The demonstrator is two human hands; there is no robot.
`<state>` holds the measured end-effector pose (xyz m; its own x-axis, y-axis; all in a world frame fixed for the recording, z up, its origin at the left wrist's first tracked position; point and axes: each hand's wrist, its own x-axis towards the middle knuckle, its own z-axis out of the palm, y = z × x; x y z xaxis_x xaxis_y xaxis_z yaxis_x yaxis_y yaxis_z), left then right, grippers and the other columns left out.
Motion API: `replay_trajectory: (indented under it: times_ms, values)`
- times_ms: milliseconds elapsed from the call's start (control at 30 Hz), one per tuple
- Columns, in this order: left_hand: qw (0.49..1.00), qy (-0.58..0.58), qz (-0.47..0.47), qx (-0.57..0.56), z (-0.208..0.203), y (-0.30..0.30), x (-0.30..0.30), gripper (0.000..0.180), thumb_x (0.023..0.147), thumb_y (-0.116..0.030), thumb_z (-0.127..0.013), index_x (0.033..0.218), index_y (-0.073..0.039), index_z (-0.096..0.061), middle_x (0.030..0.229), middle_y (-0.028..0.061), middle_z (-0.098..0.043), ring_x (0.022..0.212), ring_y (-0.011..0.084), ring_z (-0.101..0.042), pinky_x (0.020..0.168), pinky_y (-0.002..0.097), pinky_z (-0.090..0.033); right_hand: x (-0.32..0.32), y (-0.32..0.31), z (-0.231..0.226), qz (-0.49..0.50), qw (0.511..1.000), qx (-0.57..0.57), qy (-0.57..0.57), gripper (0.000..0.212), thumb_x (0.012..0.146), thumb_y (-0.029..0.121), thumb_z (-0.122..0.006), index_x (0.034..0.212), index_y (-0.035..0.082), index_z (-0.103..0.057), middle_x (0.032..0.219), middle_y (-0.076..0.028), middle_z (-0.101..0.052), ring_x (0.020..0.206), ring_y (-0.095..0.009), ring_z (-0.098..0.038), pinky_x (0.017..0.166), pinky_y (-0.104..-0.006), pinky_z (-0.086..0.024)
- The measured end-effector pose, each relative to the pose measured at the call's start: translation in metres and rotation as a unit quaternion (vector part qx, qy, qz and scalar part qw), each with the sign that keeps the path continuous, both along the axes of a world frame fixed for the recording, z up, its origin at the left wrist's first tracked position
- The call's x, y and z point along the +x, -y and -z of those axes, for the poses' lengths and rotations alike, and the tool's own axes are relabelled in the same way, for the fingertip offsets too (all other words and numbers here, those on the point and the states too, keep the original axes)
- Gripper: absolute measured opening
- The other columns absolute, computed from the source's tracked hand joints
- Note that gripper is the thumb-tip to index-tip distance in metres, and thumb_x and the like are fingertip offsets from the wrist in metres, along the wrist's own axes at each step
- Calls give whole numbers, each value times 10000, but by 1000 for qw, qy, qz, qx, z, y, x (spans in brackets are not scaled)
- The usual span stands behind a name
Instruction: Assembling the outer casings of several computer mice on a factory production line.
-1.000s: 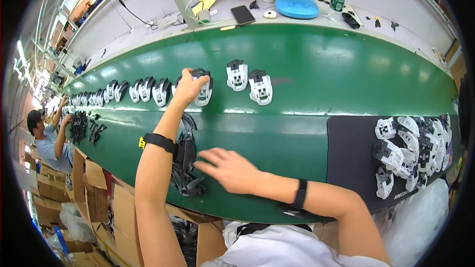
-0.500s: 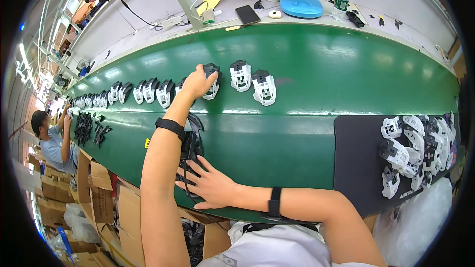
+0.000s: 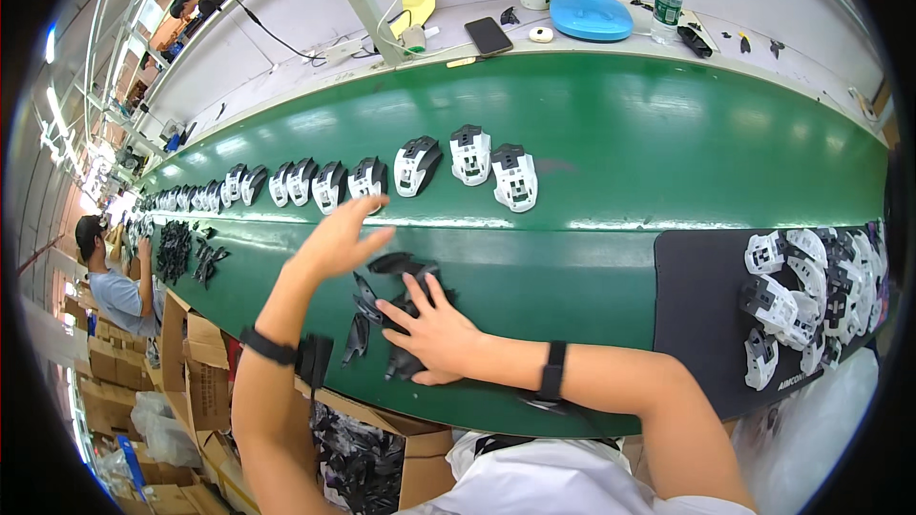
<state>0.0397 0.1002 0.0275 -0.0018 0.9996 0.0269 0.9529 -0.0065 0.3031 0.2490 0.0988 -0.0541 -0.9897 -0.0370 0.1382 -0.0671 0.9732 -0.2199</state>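
My right hand lies with fingers spread over a small heap of black curved plastic pieces near the table's front edge; its palm hides part of the heap. Over the table just beyond that heap hovers my left hand, empty, thumb and fingers apart. Past its fingertips stands a white-and-black mouse shell, one of a long row that runs off to the left. To the right of it are another mouse shell and two more, slightly apart from the row.
A dark mat at the right bears several white-and-grey shells. More black pieces lie at the left, near a seated co-worker. An open carton of black parts stands below the edge. A blue fan stands on the back ledge.
My left hand has left the mouse shell in the row and come back toward me. My right hand has shifted slightly right and forward, and the black pieces beneath now show more.
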Motion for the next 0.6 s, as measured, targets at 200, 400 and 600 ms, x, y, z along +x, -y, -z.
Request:
replay_trajectory:
  times_ms: [200, 400, 600]
  values:
    - [993, -18, -79, -90, 30, 92, 39, 765, 818, -409, -617, 1409, -64, -275, 1450, 219, -233, 1338, 439, -190, 1081, 489, -215, 87, -28, 2, 49, 998, -27, -10, 723, 698, 530, -661, 1279, 128, -511, 1463, -119, -263, 1313, -521, -179, 1005, -668, -204]
    - [985, -51, -159, -53, 67, 138, 66, 662, 852, -331, -568, 1406, -96, -292, 1478, 182, -192, 1343, 446, -167, 1062, 566, -179, 150, -44, -8, 102, 994, -34, 24, 727, 690, 502, -685, 1274, 106, -507, 1469, -104, -255, 1322, -495, -189, 1019, -653, -202]
    - [998, -36, -44, -34, 76, 104, 92, 573, 856, -159, -537, 1389, -119, -331, 1479, 174, -203, 1346, 406, -221, 1055, 570, -205, 171, -60, -27, 138, 983, -116, 21, 698, 736, 498, -675, 1280, 103, -487, 1446, -147, -268, 1326, -444, -210, 1035, -620, -219]
